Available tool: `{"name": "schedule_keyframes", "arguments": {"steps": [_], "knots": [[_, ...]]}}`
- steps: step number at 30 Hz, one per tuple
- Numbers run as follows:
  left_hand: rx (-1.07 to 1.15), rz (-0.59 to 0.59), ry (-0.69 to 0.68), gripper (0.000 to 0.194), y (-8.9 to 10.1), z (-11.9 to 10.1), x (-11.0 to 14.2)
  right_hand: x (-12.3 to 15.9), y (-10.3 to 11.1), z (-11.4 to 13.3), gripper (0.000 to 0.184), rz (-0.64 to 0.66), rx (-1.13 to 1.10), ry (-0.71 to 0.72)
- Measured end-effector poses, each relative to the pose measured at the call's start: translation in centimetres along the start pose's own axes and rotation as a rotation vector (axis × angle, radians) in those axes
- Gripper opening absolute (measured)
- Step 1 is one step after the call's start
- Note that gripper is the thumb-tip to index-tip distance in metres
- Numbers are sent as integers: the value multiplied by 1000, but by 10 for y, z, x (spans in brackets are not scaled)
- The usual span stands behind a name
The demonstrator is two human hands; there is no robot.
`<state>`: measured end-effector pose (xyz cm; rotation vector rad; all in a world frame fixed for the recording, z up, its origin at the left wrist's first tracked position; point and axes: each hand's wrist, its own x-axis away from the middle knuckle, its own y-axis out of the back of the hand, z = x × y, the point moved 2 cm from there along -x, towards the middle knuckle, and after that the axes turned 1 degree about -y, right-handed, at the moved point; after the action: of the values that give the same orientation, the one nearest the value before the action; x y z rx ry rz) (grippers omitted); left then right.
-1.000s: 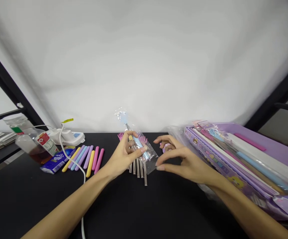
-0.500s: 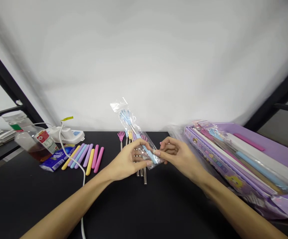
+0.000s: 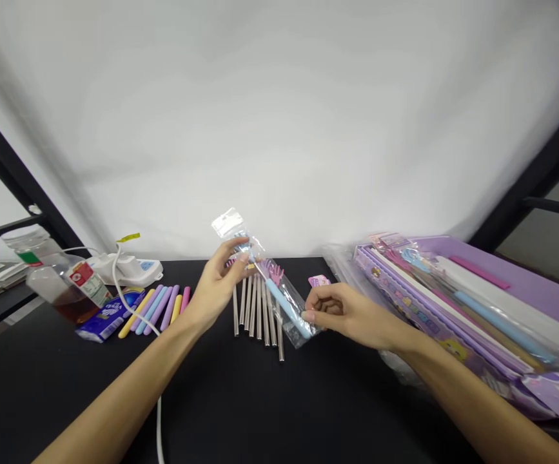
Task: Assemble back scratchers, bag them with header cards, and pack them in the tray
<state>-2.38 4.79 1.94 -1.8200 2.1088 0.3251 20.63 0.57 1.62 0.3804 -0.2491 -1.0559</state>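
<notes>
A back scratcher (image 3: 284, 304) with a light blue handle and a blue claw head lies slantwise inside a clear plastic bag (image 3: 228, 222). My left hand (image 3: 221, 277) pinches it near the claw end, through the plastic. At the lower end, my right hand (image 3: 344, 314) grips the bag by the handle's tip between thumb and fingers. Beneath them on the black table rest several metal back scratcher rods (image 3: 254, 312) in a row, with pink and yellow claw heads partly covered by my left hand. A small pink and purple piece (image 3: 318, 281) sits behind my right hand.
Several coloured handles (image 3: 156, 309) lie at left, near a blue tissue pack (image 3: 109, 316), a bottle of brown liquid (image 3: 69, 277) and a power strip (image 3: 138, 270) with a white cable (image 3: 159, 412). At right stands a purple box (image 3: 492, 258) holding bagged scratchers.
My right hand has come from beside the bag to grip its lower end. My left hand has moved from the handle up to the claw end.
</notes>
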Motion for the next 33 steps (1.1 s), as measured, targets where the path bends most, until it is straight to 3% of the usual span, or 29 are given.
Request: {"name": "schedule_keyframes", "arguments": {"steps": [5, 13, 19, 21, 23, 25, 27, 30, 33], "knots": [[-24, -160, 13, 37, 5, 12, -1, 7, 7, -1, 21, 144, 65, 13], [-72, -161, 73, 40, -2, 23, 3, 15, 12, -6, 13, 373, 229, -89], [-114, -125, 85, 64, -1, 24, 4, 16, 17, -10, 25, 439, 257, -161], [-126, -107, 97, 69, -4, 24, 6, 15, 23, -10, 29, 348, 257, -153], [-140, -74, 114, 73, -8, 23, 9, 11, 31, -14, 31, 125, 322, -101], [-160, -30, 134, 74, -12, 23, 11, 6, 40, -23, 34, -148, 493, -33], [-179, 32, 154, 72, -16, 23, 13, 1, 45, -35, 38, -296, 706, 33], [-175, 135, 171, 67, -23, 23, 17, -4, 44, -51, 51, -275, 903, 106], [-153, 223, 185, 68, -28, 22, 21, -8, 40, -59, 55, -238, 965, 87]]}}
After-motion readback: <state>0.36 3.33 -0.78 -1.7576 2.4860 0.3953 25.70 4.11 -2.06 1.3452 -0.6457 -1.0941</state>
